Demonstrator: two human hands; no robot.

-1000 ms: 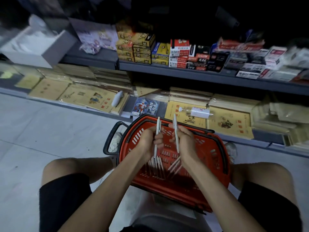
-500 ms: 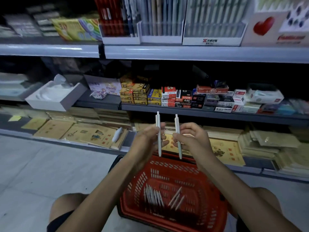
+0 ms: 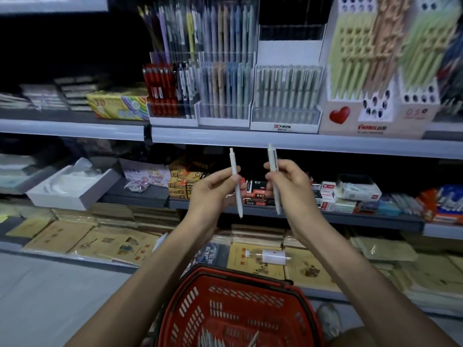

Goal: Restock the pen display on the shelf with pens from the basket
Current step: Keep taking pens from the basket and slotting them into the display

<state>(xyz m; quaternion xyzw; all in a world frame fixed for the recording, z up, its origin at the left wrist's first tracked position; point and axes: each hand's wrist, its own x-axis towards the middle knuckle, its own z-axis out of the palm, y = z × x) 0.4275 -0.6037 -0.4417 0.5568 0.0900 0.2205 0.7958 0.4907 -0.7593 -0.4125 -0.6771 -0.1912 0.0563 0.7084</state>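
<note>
My left hand (image 3: 215, 191) pinches one white pen (image 3: 235, 171) upright, tip down. A second white pen (image 3: 272, 166) stands upright in the grip of my right hand (image 3: 290, 186). Both hands hover in front of the middle shelf, just below the upper shelf edge (image 3: 275, 142). On that upper shelf stands the pen display (image 3: 286, 96), a clear tiered holder with pale pens in front and a dark back tier (image 3: 292, 32) above it. The red basket (image 3: 190, 296) sits below my arms with several white pens (image 3: 213, 340) lying in its bottom.
Left of the display are holders of red pens (image 3: 160, 88) and grey-blue pens (image 3: 225, 88); a cardboard stand with a red heart (image 3: 339, 115) is to the right. Small boxes (image 3: 328, 194) line the middle shelf. Brown booklets (image 3: 60, 236) and a white bottle (image 3: 270, 255) lie on the lowest shelf.
Both hands rose from inside the basket to shelf height, each carrying a pen. The view tilted upward, bringing the pen display into sight.
</note>
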